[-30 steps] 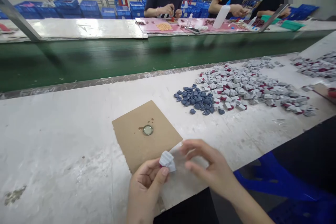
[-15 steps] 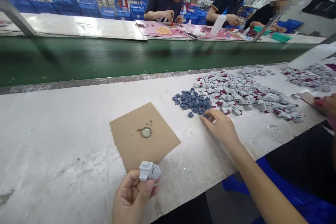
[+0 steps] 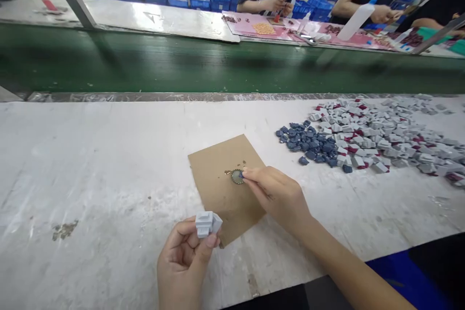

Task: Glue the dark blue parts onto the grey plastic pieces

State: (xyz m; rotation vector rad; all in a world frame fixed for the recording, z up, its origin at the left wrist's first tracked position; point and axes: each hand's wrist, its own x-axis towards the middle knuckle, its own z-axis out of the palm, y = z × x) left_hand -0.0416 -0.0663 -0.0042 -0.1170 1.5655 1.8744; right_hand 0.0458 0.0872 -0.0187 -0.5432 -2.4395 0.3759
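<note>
My left hand point(image 3: 187, 256) pinches a light grey blocky plastic part point(image 3: 204, 223) between thumb and fingers, just off the near left side of a brown cardboard square point(image 3: 214, 155). On the cardboard lies a shallow round bottle cap point(image 3: 237, 177) with a crimped rim. Over the cap's right edge, the closed fingertips of my right hand point(image 3: 279, 193) grip a small dark blue piece point(image 3: 241, 174), mostly hidden by the fingers. Whether the piece touches the cap I cannot tell. Several small brown drops point(image 3: 227, 172) spot the cardboard around the cap.
To the right sits a heap of dark blue pieces point(image 3: 308, 143), against a larger heap of grey and dark red parts point(image 3: 385, 135). Beyond the white table point(image 3: 109, 155) runs a green belt point(image 3: 163, 68). Co-workers sit across it, near a white squeeze bottle point(image 3: 356, 22).
My right hand has moved left from the blue heap to the bottle cap, carrying a small dark blue piece. My left hand still holds the grey part. The camera view has shifted.
</note>
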